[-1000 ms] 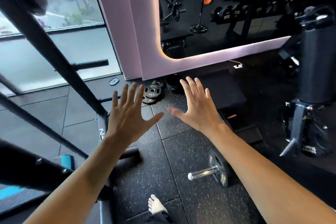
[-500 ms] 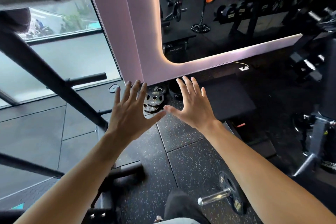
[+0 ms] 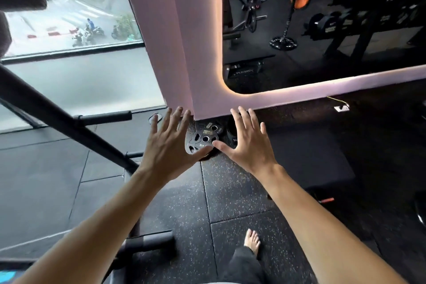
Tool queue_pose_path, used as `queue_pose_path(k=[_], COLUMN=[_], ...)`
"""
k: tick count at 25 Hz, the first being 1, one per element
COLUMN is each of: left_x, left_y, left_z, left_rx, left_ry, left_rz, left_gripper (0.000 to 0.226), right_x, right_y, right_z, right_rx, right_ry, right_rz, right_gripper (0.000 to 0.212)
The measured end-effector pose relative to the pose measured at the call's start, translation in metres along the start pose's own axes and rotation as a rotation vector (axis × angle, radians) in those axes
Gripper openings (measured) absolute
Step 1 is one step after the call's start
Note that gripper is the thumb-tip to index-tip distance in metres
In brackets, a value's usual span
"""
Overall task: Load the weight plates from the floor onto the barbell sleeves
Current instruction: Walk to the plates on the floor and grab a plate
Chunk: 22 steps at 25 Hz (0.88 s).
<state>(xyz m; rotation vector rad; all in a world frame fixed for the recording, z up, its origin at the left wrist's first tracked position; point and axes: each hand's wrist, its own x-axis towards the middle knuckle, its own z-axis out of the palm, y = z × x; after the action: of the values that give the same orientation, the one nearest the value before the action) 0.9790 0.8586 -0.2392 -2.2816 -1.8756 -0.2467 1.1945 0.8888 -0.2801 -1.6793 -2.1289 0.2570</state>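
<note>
The weight plates (image 3: 202, 139) lie flat in a small stack on the floor (image 3: 230, 191) at the foot of the pink wall (image 3: 175, 53), straight ahead between both hands. The left hand (image 3: 168, 152) and right hand (image 3: 247, 143) are fully spread and empty, about equally near the stack.

I see a dark rubber floor (image 3: 232, 193) flecked with pale specks, laid in large tiles. A pale pink pillar (image 3: 170, 37) rises beyond my hands, edged with a warm glowing strip. A mirror (image 3: 322, 30) set in it to the right reflects dumbbell racks and an orange disc on a stand. To the left, a big window (image 3: 69, 7) looks down on a grey street with scooters. A black slanted frame bar (image 3: 60, 117) crosses the left side.
</note>
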Motion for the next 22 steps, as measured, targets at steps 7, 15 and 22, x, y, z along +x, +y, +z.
queue_pose_path(k=[7,15,22], left_x=[0.127,0.210,0.303], left_y=[0.038,0.006,-0.068], left_z=[0.042,0.097,0.190], left_rx=[-0.025,-0.057,-0.089], left_ry=[-0.054,-0.153,-0.261], left_rz=[-0.140,-0.304,-0.306], left_gripper=[0.102,0.098,0.096], right_x=[0.115,0.221,0.337], right_y=[0.101,0.129,0.132], right_z=[-0.018,0.028,0.111], right_rx=[0.041,0.077,0.050], right_ry=[-0.120,-0.206,-0.260], right_rz=[-0.014,0.011,0.065], right_gripper=[0.112,0.105,0.095])
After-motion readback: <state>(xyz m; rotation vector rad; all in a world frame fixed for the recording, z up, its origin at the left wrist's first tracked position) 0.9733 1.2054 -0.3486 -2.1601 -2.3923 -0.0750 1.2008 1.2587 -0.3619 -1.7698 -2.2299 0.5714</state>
